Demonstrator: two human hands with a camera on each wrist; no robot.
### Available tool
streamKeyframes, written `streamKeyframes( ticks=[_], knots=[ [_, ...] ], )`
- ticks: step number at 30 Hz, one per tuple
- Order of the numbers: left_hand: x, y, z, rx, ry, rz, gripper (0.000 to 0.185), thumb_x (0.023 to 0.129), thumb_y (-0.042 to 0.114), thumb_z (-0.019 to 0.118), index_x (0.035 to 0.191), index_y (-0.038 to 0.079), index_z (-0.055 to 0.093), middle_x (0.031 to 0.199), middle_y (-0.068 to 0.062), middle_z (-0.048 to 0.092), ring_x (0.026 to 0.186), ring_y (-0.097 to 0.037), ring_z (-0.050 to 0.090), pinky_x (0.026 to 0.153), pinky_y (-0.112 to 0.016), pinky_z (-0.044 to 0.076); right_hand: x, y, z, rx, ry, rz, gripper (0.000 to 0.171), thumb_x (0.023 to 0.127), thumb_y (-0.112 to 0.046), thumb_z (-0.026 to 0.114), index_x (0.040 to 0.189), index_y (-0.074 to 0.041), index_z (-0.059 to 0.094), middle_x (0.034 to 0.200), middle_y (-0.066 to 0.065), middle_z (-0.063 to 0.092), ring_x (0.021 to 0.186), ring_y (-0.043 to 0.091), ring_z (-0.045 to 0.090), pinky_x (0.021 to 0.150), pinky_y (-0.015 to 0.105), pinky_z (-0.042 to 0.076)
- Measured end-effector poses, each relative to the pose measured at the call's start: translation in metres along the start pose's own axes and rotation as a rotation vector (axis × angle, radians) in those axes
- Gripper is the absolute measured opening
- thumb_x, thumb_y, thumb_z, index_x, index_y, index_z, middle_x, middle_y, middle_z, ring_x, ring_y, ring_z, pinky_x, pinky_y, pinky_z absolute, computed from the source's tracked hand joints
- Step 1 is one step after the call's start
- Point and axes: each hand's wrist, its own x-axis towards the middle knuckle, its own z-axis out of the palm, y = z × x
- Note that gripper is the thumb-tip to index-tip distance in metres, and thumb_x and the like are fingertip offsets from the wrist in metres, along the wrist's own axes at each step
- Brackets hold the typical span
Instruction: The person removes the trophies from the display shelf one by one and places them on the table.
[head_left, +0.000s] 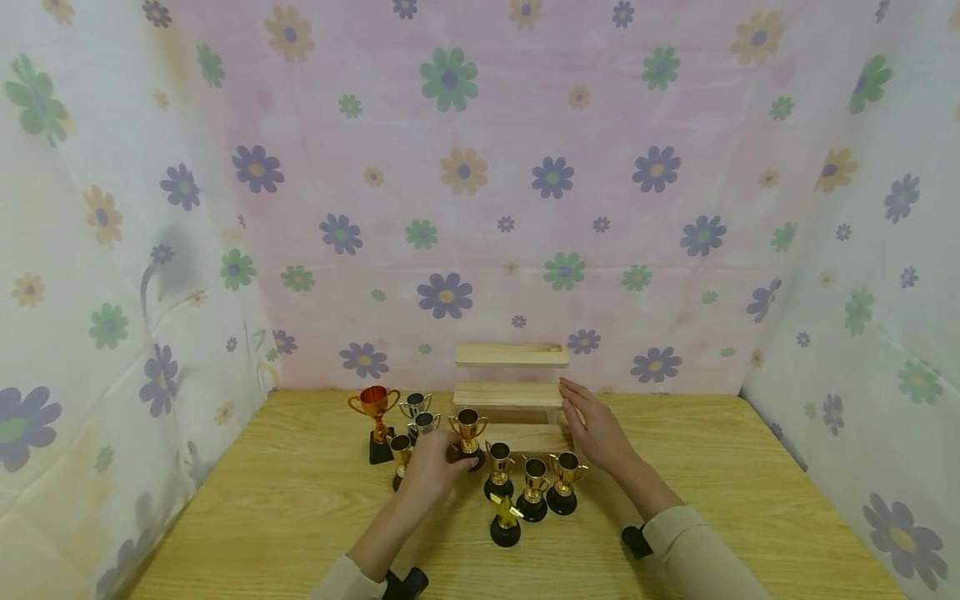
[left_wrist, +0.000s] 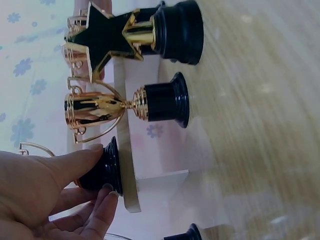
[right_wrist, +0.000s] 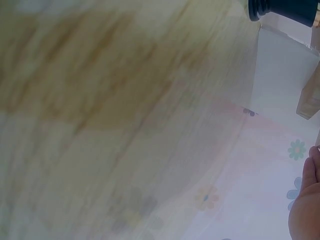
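My left hand (head_left: 448, 457) grips the black base of a gold cup trophy (head_left: 468, 427) in front of a three-step wooden stand (head_left: 512, 356). In the left wrist view, thumb and fingers (left_wrist: 80, 162) pinch that base (left_wrist: 114, 159), which sits at the lowest step's edge (left_wrist: 128, 145). My right hand (head_left: 588, 421) rests with straight fingers against the stand's right end. In the right wrist view, only an edge of that hand (right_wrist: 305, 205) shows beside the stand's side (right_wrist: 280, 75).
Other trophies stand on the wooden table (head_left: 300, 500): a red one (head_left: 373, 407), two silver ones (head_left: 415, 405), several gold cups (head_left: 534, 482) and a star trophy (head_left: 506, 517). Flowered cloth walls (head_left: 112, 292) close in three sides.
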Motion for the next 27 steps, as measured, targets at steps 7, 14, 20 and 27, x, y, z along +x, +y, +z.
streamKeyframes(
  ticks=[7,14,20,27],
  knots=[
    [-0.019,-0.002,-0.001,0.022,-0.018,0.03,0.014,0.08,0.009,0.087,0.08,0.007,0.073,0.067,0.003,0.061,0.06,-0.005,0.047,0.055,-0.024,0.042,0.001,-0.002,0.0,0.009,-0.008,-0.001,0.042,0.11,-0.017,0.047,0.143,0.009,0.053,0.153,0.021,0.048,0.138,0.041,0.048,0.111,0.057,0.04],
    [-0.034,-0.014,-0.001,-0.096,-0.103,-0.07,0.017,0.078,0.007,0.088,0.09,0.001,0.076,0.074,0.0,0.067,0.061,-0.005,0.054,0.055,-0.024,0.046,0.003,-0.001,0.0,0.016,-0.015,0.005,0.042,0.11,-0.017,0.047,0.143,0.009,0.053,0.153,0.021,0.048,0.139,0.041,0.048,0.111,0.057,0.04],
    [-0.038,-0.019,0.001,-0.151,-0.173,-0.087,0.02,0.074,0.002,0.089,0.087,-0.002,0.074,0.074,-0.002,0.067,0.064,-0.008,0.058,0.056,-0.025,0.049,0.002,0.0,-0.001,0.025,-0.027,0.017,0.042,0.11,-0.017,0.047,0.144,0.008,0.052,0.154,0.02,0.048,0.139,0.041,0.047,0.111,0.057,0.039],
    [-0.041,-0.021,0.005,-0.17,-0.194,-0.116,0.026,0.071,0.001,0.09,0.089,-0.003,0.072,0.078,-0.005,0.069,0.07,-0.012,0.064,0.06,-0.028,0.053,0.0,0.001,0.0,0.086,-0.026,0.04,0.041,0.11,-0.015,0.047,0.143,0.009,0.052,0.154,0.021,0.047,0.14,0.042,0.045,0.111,0.059,0.038]
  ],
)
